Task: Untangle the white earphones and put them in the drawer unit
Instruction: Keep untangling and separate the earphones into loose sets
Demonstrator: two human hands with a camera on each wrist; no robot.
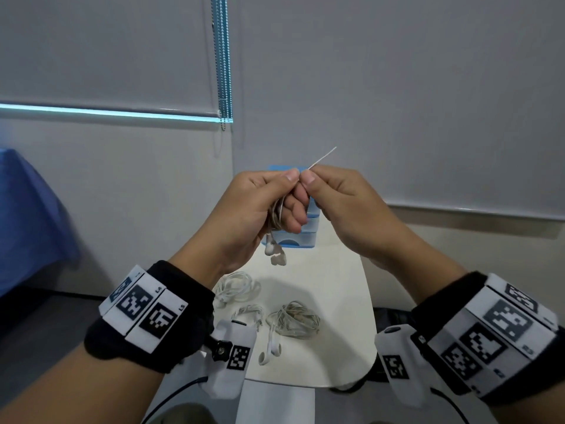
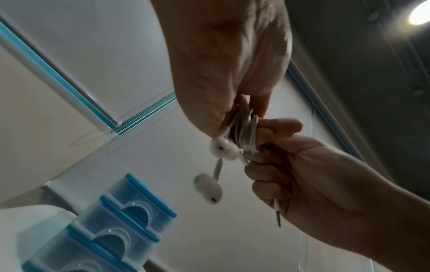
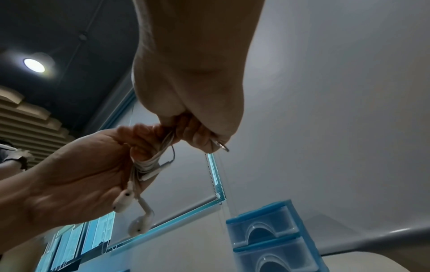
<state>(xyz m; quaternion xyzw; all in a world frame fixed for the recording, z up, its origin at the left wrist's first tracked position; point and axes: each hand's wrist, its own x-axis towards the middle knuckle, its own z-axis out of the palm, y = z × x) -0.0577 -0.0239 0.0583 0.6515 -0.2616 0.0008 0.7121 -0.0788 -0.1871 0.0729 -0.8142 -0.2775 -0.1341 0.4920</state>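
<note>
My left hand (image 1: 287,198) grips a coiled bundle of white earphones (image 1: 276,215) held up over the table. Its two earbuds (image 1: 275,254) dangle below the fist. My right hand (image 1: 307,177) pinches a strand of the same cable right against the left thumb, and a short straight piece (image 1: 324,156) sticks up past the fingers. In the left wrist view the coil (image 2: 246,132) sits between both hands and the jack plug (image 2: 278,215) pokes out under the right hand (image 2: 314,174). The blue drawer unit (image 1: 301,238) stands behind the hands with its drawers closed.
Three more tangled white earphone bundles lie on the small white table (image 1: 342,301): one at the left (image 1: 237,286), a small one (image 1: 249,312) and a larger one (image 1: 293,319) nearer me. A wall with roller blinds stands just behind the table.
</note>
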